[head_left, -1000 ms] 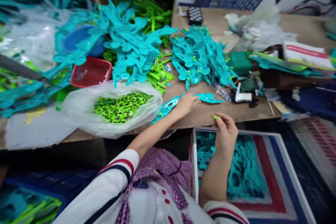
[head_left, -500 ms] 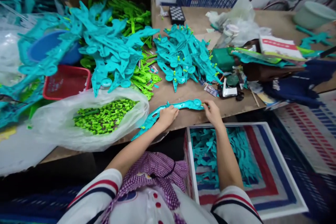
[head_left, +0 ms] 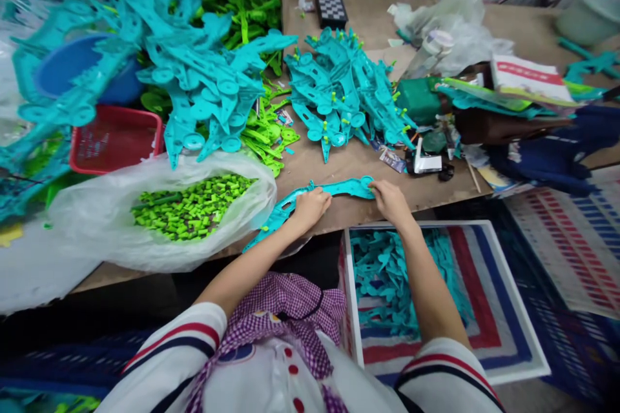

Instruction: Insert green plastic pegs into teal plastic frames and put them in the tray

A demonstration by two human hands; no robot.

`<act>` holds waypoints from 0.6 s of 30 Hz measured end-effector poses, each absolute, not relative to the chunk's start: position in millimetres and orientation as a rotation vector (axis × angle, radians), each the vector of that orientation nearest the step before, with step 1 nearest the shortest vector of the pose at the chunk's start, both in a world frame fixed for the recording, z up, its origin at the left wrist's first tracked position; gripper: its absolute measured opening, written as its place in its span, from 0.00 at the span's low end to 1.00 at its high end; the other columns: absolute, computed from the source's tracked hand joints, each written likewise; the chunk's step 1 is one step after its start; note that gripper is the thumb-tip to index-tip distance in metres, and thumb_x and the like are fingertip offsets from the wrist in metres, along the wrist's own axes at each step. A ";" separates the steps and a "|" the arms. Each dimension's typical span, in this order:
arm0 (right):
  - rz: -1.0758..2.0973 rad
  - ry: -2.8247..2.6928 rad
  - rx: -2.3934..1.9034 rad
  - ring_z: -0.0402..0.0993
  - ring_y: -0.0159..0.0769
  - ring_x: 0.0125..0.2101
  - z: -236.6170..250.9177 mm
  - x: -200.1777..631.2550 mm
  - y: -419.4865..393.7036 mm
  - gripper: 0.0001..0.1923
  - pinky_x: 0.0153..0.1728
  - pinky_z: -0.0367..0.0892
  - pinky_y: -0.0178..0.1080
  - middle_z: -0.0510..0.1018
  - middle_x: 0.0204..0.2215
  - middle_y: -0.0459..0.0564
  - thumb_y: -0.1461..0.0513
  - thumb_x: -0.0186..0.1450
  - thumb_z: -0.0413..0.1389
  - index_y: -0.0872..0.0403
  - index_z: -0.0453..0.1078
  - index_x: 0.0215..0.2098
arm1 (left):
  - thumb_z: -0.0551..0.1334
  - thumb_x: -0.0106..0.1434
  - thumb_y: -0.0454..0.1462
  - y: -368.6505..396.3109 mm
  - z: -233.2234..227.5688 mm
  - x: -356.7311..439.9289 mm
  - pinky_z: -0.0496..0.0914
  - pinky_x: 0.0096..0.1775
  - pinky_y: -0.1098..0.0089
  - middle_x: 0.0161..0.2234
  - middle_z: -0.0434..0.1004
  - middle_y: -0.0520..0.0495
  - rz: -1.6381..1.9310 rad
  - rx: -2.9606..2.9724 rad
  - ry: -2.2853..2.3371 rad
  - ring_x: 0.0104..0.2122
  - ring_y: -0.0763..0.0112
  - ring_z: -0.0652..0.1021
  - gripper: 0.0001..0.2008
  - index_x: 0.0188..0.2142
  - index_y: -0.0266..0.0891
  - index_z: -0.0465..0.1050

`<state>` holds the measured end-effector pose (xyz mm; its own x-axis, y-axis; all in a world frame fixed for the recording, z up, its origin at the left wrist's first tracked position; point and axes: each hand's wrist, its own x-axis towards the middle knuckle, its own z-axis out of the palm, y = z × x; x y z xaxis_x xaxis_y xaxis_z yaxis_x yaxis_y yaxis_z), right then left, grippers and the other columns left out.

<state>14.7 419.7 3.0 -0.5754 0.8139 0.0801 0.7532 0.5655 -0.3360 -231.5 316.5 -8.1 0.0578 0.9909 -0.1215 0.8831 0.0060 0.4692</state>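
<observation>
A long turquoise plastic part (head_left: 346, 187) lies along the table's front edge, with a small green piece near its left end. My left hand (head_left: 311, 208) is closed around its middle. At the right end, by a round disc, the fingers of my right hand (head_left: 389, 200) are pinched together; whether a small piece sits between them is hidden. To the left, an open clear plastic bag (head_left: 104, 219) holds many small green pieces (head_left: 194, 206). Beyond the part is a pile of similar turquoise parts (head_left: 334, 93), several with green pieces on them.
A larger turquoise heap (head_left: 203, 77) stands behind the bag, beside a red tray (head_left: 116, 142) and a blue bowl (head_left: 87, 71). Below the table edge at right, a white-rimmed box (head_left: 526, 329) holds turquoise parts. Papers, a green container (head_left: 419, 101) and plastic wrap clutter the right side.
The view has shifted slightly. Both hands stay at nearly the same places on the turquoise part, the left around its middle and the right at its right end.
</observation>
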 end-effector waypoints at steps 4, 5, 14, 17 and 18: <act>0.386 -2.565 -1.260 0.73 0.46 0.41 -5.4 19.8 407.7 0.13 0.42 0.68 0.46 0.77 0.38 0.57 0.59 0.70 0.44 0.52 0.70 0.43 | 0.49 0.71 0.42 315.8 -5.2 -231.7 0.64 0.34 0.68 0.42 0.77 0.41 0.356 1.915 1.864 0.38 0.62 0.78 0.19 0.42 0.41 0.78; 0.392 -2.522 -1.252 0.74 0.46 0.41 -8.2 21.2 403.8 0.14 0.43 0.68 0.46 0.77 0.38 0.57 0.58 0.70 0.44 0.52 0.70 0.43 | 0.49 0.71 0.41 316.0 -4.3 -231.8 0.65 0.34 0.68 0.42 0.77 0.41 0.350 1.912 1.856 0.38 0.62 0.78 0.19 0.41 0.40 0.79; 0.479 -2.549 -1.252 0.74 0.46 0.42 -2.7 26.1 406.5 0.16 0.44 0.69 0.47 0.77 0.39 0.58 0.55 0.70 0.45 0.53 0.71 0.44 | 0.52 0.69 0.40 321.0 -2.1 -235.6 0.65 0.36 0.68 0.40 0.78 0.42 0.354 1.881 1.820 0.39 0.62 0.77 0.16 0.40 0.41 0.79; 0.398 -2.537 -1.336 0.68 0.51 0.54 4.2 29.4 399.7 0.25 0.50 0.64 0.54 0.72 0.54 0.62 0.50 0.68 0.49 0.51 0.64 0.59 | 0.53 0.68 0.38 316.7 -5.1 -234.6 0.64 0.36 0.68 0.40 0.78 0.42 0.390 1.890 1.819 0.38 0.64 0.77 0.15 0.38 0.41 0.80; 0.355 -2.543 -1.366 0.64 0.53 0.58 4.8 30.1 396.4 0.30 0.52 0.62 0.57 0.67 0.59 0.62 0.48 0.67 0.50 0.50 0.58 0.64 | 0.53 0.68 0.38 314.2 -6.2 -233.2 0.64 0.36 0.69 0.39 0.78 0.42 0.415 1.903 1.809 0.37 0.64 0.77 0.15 0.38 0.41 0.80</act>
<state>30.1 396.4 4.8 -0.5379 0.8384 0.0884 0.7820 0.5354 -0.3191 -233.2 314.2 -6.2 0.0809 0.9911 -0.1061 0.8459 -0.0120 0.5332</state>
